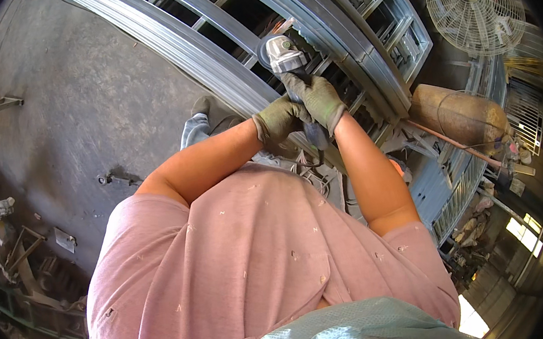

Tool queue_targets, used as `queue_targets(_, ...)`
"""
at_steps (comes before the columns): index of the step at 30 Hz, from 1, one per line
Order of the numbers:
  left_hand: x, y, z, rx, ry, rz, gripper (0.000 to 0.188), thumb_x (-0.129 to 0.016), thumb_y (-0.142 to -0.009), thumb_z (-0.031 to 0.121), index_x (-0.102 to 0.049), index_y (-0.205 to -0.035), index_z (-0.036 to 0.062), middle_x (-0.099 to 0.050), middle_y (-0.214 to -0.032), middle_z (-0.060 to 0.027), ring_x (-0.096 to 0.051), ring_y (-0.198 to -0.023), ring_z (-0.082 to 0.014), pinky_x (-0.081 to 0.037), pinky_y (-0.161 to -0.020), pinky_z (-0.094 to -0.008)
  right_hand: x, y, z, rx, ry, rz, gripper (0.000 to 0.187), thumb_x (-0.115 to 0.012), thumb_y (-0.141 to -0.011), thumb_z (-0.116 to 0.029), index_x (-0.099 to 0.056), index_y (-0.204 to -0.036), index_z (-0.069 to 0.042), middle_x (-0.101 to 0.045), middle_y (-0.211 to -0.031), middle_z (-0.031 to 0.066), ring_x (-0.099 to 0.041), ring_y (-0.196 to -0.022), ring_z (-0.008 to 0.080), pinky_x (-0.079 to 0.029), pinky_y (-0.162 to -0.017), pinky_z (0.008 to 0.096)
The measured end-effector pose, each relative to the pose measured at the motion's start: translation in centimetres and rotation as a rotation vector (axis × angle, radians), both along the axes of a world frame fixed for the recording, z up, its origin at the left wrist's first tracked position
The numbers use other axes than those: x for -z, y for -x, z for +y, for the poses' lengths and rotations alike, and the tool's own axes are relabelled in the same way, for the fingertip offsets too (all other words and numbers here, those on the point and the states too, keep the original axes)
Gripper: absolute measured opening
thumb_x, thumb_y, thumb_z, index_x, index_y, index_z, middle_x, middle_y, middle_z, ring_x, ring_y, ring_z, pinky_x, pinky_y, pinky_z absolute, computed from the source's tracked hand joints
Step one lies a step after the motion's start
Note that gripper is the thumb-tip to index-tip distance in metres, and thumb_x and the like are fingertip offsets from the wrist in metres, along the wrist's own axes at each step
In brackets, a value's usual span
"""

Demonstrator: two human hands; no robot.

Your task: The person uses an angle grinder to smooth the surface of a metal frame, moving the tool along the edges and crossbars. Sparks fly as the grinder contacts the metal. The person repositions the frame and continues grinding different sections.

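Both my hands wear greenish work gloves and grip one angle grinder [286,54] with a silver head and a dark body. My right hand [319,100] wraps round the body just behind the head. Lower on the left side, my left hand [278,119] closes on the tool as well; its fingers are partly hidden. The grinder's disc lies at the head's left edge, close to a bar of a metal frame [215,25]. Whether disc and bar touch, I cannot tell. The tool's rear end points down toward my body.
Stacked long metal profiles [158,52] run beside the frame. A large caged fan [475,5] stands at the far right, above a rusty gas cylinder [459,114] lying on its side. Scrap pieces [26,251] line the left edge of the concrete floor [89,96].
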State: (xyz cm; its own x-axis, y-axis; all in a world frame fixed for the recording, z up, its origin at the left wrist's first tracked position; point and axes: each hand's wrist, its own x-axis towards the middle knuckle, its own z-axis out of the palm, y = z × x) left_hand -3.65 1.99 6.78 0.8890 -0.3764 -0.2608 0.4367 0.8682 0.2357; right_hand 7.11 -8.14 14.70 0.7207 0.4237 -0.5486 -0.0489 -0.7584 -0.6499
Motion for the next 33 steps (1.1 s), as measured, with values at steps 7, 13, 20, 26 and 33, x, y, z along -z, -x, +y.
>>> queue_targets(7,-0.4,1.7,-1.6,0.148,0.049,0.022,0.024,-0.078,-0.083,-0.008,-0.079,-0.106,-0.0020,-0.080,-0.101,-0.0133,-0.078,-0.098,-0.0268,-0.065,-0.092,-0.0403,-3.2,2.4,-0.5,0.109,0.140,0.077,0.057,-0.077,-0.099,-0.053,-0.080,-0.119,0.000,-0.081,-0.105,0.0240,-0.080,-0.103,0.0355,-0.060,-0.089,0.0450)
queue_targets(13,1.9,1.6,-1.0,0.002,-0.286,-0.423,0.024,-0.077,-0.084,-0.009,-0.078,-0.107,-0.0029,-0.080,-0.106,-0.0160,-0.078,-0.101,-0.0312,-0.065,-0.094,-0.0471,-3.8,1.1,1.5,-0.061,0.267,0.091,0.057,-0.075,-0.100,-0.056,-0.080,-0.120,-0.002,-0.081,-0.103,0.0226,-0.080,-0.102,0.0363,-0.060,-0.090,0.0452)
queue_targets(20,-1.1,2.0,-0.5,0.223,0.089,0.033,0.026,-0.076,-0.084,-0.010,-0.078,-0.109,-0.0039,-0.079,-0.112,-0.0152,-0.076,-0.111,-0.0288,-0.063,-0.100,-0.0439,-3.2,2.0,0.0,-0.022,0.236,0.064,0.060,-0.074,-0.101,-0.055,-0.074,-0.137,-0.008,-0.080,-0.123,0.0214,-0.077,-0.115,0.0381,-0.058,-0.099,0.0443)
queue_targets(26,-0.8,1.5,0.7,0.199,-0.033,-0.045,0.028,-0.077,-0.083,-0.007,-0.077,-0.111,-0.0032,-0.080,-0.112,-0.0160,-0.077,-0.108,-0.0309,-0.064,-0.098,-0.0444,-3.3,1.7,1.2,-0.013,0.023,0.071,0.064,-0.075,-0.099,-0.058,-0.073,-0.138,-0.008,-0.080,-0.122,0.0223,-0.077,-0.115,0.0385,-0.058,-0.099,0.0448)
queue_targets(33,0.8,2.1,0.5,0.223,0.022,-0.041,0.029,-0.077,-0.085,-0.009,-0.078,-0.113,-0.0021,-0.079,-0.114,-0.0123,-0.076,-0.109,-0.0267,-0.063,-0.096,-0.0409,-4.4,3.1,2.0,-0.111,0.384,-0.134,0.074,-0.075,-0.095,-0.066,-0.077,-0.119,0.004,-0.078,-0.113,0.0308,-0.076,-0.111,0.0467,-0.059,-0.095,0.0509)
